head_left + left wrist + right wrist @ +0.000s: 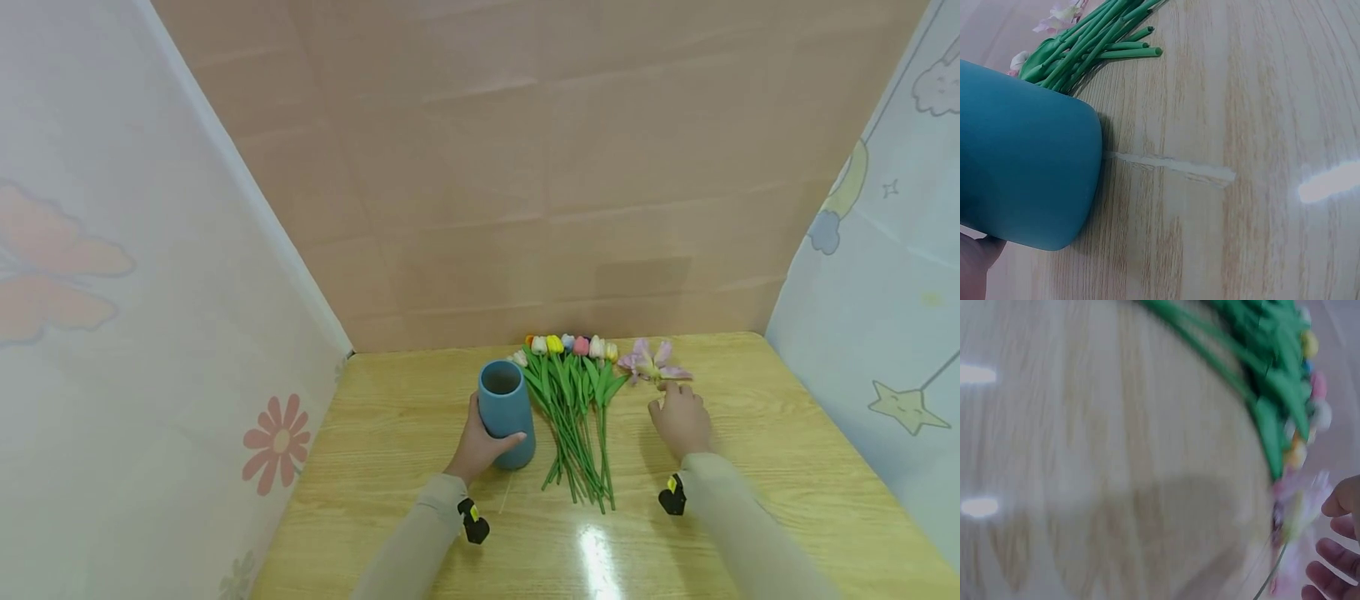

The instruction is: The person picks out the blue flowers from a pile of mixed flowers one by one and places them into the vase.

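Observation:
A blue vase stands upright on the table, its round mouth facing up. My left hand grips it from the left, with the thumb across the front. In the left wrist view the lower part of the vase fills the left side. My right hand is just in front of a pale purple flower at the back right. In the right wrist view the fingers are loosely bent and apart, close to the blurred flower, with nothing visibly held. Between the hands lies a bunch of artificial tulips with green stems.
The wooden table backs onto a brown covered wall. Printed white sheets stand at the left and right. A pale scuff mark runs along the tabletop beside the vase's base.

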### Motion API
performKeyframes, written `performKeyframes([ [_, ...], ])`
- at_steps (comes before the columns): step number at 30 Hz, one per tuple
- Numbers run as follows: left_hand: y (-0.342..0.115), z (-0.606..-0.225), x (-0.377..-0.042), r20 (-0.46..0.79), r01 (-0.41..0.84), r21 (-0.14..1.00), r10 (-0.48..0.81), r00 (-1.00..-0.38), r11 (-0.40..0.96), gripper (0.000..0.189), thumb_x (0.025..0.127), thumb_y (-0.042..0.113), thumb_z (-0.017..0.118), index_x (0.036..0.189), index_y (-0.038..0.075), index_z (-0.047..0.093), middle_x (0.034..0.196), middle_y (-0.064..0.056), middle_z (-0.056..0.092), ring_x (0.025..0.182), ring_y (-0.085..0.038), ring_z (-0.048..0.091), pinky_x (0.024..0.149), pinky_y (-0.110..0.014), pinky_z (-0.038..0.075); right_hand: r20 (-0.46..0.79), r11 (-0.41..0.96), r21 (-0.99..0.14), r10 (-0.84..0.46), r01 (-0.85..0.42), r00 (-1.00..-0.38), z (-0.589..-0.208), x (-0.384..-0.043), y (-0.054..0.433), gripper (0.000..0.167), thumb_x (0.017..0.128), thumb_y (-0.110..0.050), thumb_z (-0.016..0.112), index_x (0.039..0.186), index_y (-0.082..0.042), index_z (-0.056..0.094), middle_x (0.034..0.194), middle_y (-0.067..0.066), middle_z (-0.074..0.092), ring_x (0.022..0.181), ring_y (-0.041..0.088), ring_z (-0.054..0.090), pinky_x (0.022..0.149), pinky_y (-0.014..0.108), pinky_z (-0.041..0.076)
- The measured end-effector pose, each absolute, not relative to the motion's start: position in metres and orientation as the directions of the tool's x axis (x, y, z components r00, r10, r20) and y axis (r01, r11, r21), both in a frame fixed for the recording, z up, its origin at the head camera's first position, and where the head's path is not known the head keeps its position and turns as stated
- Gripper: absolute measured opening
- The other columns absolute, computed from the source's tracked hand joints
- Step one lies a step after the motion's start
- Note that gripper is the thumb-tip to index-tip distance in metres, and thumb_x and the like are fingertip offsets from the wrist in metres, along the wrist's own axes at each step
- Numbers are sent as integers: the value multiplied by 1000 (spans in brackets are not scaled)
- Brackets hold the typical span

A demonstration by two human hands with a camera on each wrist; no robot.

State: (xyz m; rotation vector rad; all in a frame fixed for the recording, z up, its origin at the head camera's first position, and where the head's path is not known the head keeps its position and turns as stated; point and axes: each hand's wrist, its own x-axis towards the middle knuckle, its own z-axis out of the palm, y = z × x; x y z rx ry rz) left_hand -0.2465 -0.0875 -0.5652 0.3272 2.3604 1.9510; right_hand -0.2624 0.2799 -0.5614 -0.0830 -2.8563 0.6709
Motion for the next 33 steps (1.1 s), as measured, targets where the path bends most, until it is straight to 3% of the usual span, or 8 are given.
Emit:
performKeyframes([
  [5,-88,-567,-247,108,145,974,205,-973,174,100,77,32,83,151,29,15,147,-7,36,133,-35,41,102,-62,38,167,862,-497,-18,-101,-986,-548,-266,240,31,96,-17,52,121,2,55,105,22,61,73,30,60,57,41,49],
  [10,-87,-570,-248,115,153,971,207,-972,181,100,76,35,83,150,30,15,146,-6,37,133,-34,42,101,-62,38,62,825,-551,-113,-129,-992,-548,-262,203,24,98,-15,51,117,-2,58,86,9,64,49,14,46,43,29,37],
  [14,-86,-572,-248,106,144,973,207,-973,179,99,76,35,83,149,32,16,146,-4,37,133,-32,42,102,-61,39,-1,828,-541,-175,-147,-985,-558,-256,182,15,98,-16,51,106,-6,59,67,1,56,48,11,43,44,27,34],
  [17,-87,-573,-246,95,133,977,213,-973,170,99,77,34,83,149,33,15,147,-3,36,133,-32,41,102,-61,38,-37,839,-529,-176,-130,-984,-567,-251,172,9,98,-17,54,99,-8,57,63,0,51,49,12,43,45,27,34],
  [28,-88,-571,-245,88,124,978,204,-975,170,100,78,34,82,150,32,14,147,-6,36,133,-34,41,101,-61,39,-83,865,-500,-109,-53,-991,-575,-251,155,13,95,-18,57,90,-7,52,65,3,52,53,17,48,44,31,36],
  [33,-87,-568,-247,96,131,978,202,-975,165,100,77,35,83,150,34,14,147,-5,36,133,-34,41,101,-61,38,-86,848,-529,-102,-42,-991,-572,-257,155,18,96,-18,56,81,-9,49,64,2,46,53,15,43,47,29,33],
])
